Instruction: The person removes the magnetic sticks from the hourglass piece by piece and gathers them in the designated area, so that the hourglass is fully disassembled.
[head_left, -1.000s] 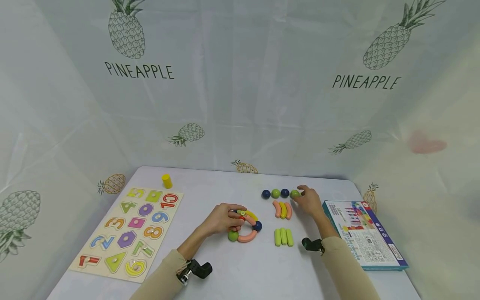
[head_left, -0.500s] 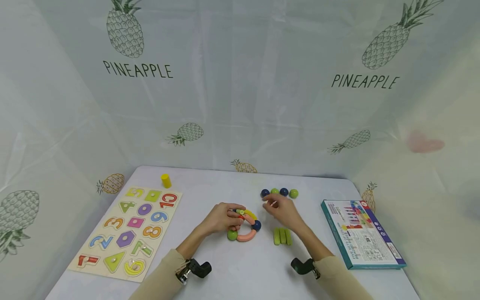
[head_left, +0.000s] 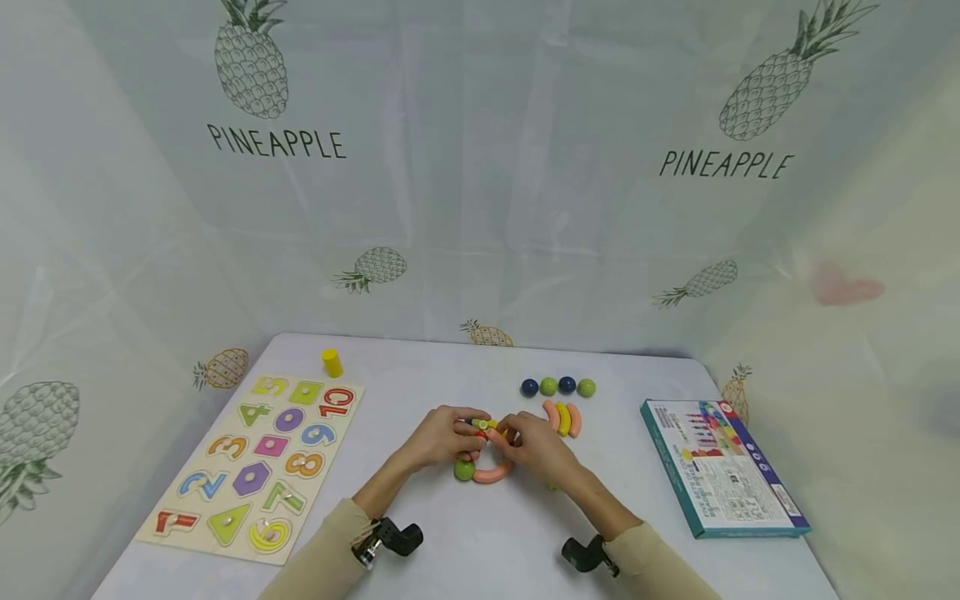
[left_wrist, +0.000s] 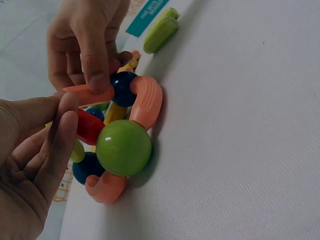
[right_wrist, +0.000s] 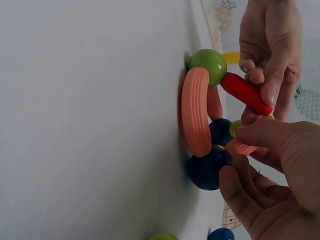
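A ring-like build of magnetic-looking sticks and balls stands on the table between both hands. My left hand pinches the upper end of a red stick, whose lower end meets a green ball. My right hand pinches a salmon stick that slopes up from a dark blue ball; its fingertips touch that ball too. A curved salmon stick joins the green and blue balls along the table. Further sticks and another blue ball show behind, partly hidden by fingers.
Beyond the right hand lie several blue and green balls in a row, and curved sticks. Light green sticks are mostly hidden under the right hand. A number puzzle board lies left, a yellow cylinder behind it, a box right.
My right hand has come left and nearer from the row of balls, over the curved sticks, to the build, and now pinches its salmon stick. The left hand has stayed in place.
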